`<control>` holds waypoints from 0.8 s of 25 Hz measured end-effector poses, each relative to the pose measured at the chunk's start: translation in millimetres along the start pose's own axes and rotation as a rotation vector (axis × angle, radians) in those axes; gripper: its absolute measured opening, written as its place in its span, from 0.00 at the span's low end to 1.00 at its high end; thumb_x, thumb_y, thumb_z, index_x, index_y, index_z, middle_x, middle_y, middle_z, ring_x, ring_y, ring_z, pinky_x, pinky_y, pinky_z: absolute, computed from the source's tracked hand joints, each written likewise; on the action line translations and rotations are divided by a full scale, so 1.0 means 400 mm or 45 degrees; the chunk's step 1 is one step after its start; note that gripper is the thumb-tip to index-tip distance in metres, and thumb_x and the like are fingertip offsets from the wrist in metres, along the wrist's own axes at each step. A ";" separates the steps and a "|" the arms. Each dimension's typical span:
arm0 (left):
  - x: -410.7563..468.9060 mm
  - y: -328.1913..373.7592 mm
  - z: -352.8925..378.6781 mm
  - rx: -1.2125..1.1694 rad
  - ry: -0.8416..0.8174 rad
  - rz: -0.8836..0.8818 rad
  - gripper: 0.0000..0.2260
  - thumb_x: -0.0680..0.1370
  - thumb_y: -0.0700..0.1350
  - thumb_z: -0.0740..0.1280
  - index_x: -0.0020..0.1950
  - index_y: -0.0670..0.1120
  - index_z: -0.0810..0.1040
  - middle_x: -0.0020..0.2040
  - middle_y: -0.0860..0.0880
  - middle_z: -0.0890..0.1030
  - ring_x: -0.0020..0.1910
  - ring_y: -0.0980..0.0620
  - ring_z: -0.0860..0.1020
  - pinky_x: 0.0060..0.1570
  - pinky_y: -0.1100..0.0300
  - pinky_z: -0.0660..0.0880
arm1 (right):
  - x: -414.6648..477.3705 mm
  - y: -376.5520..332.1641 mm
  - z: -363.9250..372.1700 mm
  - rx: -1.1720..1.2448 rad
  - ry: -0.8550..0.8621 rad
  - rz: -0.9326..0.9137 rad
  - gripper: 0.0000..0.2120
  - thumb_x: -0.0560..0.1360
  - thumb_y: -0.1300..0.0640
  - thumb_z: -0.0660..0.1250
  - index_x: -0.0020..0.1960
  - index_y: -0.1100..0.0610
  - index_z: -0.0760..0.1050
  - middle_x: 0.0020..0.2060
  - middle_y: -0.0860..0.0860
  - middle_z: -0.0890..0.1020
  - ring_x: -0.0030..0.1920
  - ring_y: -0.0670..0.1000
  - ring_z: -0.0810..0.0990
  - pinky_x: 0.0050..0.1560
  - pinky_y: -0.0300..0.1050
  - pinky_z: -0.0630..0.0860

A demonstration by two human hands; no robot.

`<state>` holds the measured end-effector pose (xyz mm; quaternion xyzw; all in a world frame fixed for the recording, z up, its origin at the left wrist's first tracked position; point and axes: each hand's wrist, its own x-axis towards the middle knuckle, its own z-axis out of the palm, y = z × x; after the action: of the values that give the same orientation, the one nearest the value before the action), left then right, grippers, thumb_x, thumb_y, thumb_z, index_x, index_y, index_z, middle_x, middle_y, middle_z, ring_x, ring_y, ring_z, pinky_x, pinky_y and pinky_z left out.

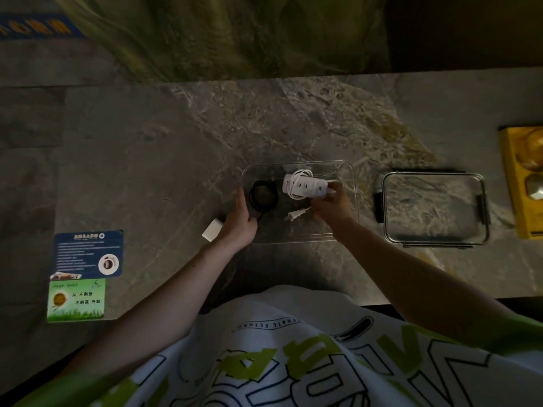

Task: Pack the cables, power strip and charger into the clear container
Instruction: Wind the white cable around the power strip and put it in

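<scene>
**Over the clear container, power strip in your right fingers**

Between your right fingers and thumb sits the near end of the white power strip, a smooth rounded plastic bar. Your right hand curls round that end and holds the strip inside the outline of the clear container. Beyond your fingertips, its white cord loops in a loose coil at the strip's far side. Its two-pin plug hangs just left of your palm.

Your left hand lies against the container's left wall, fingers fairly straight and together along it. Right beside your thumb, a black cable lies wound in a ring on the container floor. I cannot tell whether the thumb pinches the cable, the wall, or neither. Just outside that wrist, the charger, a small white rounded block, rests on the veined grey stone table.

Well to the right of your right hand lies the transparent lid, a rounded rectangle with dark clips.
</scene>
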<state>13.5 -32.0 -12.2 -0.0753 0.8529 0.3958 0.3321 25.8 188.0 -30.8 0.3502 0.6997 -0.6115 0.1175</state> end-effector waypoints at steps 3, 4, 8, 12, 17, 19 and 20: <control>-0.001 -0.001 -0.001 0.003 -0.018 0.017 0.40 0.79 0.36 0.58 0.76 0.58 0.34 0.80 0.47 0.49 0.73 0.42 0.64 0.66 0.42 0.70 | -0.002 0.004 -0.004 -0.005 -0.030 -0.018 0.19 0.71 0.74 0.64 0.55 0.56 0.68 0.44 0.53 0.78 0.43 0.50 0.79 0.41 0.46 0.78; 0.001 -0.003 0.000 0.007 -0.018 0.024 0.39 0.79 0.36 0.58 0.77 0.58 0.34 0.80 0.47 0.49 0.74 0.42 0.63 0.66 0.42 0.70 | -0.003 0.002 -0.005 -0.006 -0.034 -0.020 0.19 0.71 0.75 0.64 0.54 0.56 0.68 0.45 0.54 0.78 0.45 0.52 0.79 0.43 0.48 0.78; 0.008 -0.012 0.003 0.070 -0.004 0.045 0.37 0.79 0.36 0.57 0.78 0.53 0.35 0.80 0.44 0.49 0.77 0.43 0.56 0.72 0.46 0.63 | -0.002 -0.001 -0.007 -0.046 -0.047 0.006 0.20 0.71 0.73 0.66 0.58 0.58 0.67 0.54 0.62 0.79 0.52 0.58 0.80 0.51 0.56 0.79; 0.007 -0.021 0.002 0.097 -0.001 0.046 0.36 0.81 0.38 0.58 0.78 0.53 0.35 0.80 0.44 0.49 0.78 0.45 0.52 0.73 0.57 0.54 | -0.003 -0.001 -0.014 -0.122 -0.021 0.017 0.22 0.72 0.70 0.67 0.64 0.60 0.66 0.56 0.63 0.79 0.55 0.62 0.80 0.53 0.62 0.79; 0.004 -0.023 -0.011 -0.143 -0.025 0.125 0.32 0.81 0.43 0.62 0.79 0.49 0.48 0.77 0.47 0.61 0.75 0.48 0.60 0.73 0.53 0.59 | -0.012 -0.007 -0.032 -0.347 -0.019 -0.078 0.22 0.74 0.63 0.68 0.66 0.55 0.66 0.58 0.57 0.80 0.53 0.57 0.82 0.45 0.52 0.81; -0.007 -0.035 -0.025 -0.333 0.173 0.076 0.22 0.82 0.43 0.61 0.75 0.45 0.62 0.69 0.44 0.72 0.67 0.45 0.72 0.64 0.57 0.71 | -0.017 -0.009 -0.032 -0.451 -0.015 -0.139 0.23 0.74 0.61 0.69 0.66 0.53 0.65 0.59 0.55 0.80 0.52 0.55 0.81 0.46 0.53 0.82; -0.015 -0.048 -0.034 -0.349 0.307 0.055 0.18 0.82 0.43 0.61 0.72 0.44 0.68 0.65 0.43 0.75 0.63 0.45 0.75 0.56 0.62 0.74 | -0.019 -0.010 -0.032 -0.506 0.004 -0.170 0.23 0.74 0.61 0.69 0.66 0.53 0.65 0.59 0.55 0.80 0.53 0.55 0.81 0.48 0.55 0.82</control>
<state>18.6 -55.8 -14.2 -0.1486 0.8260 0.5034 0.2055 32.2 197.4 -20.4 0.2739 0.8285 -0.4673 0.1424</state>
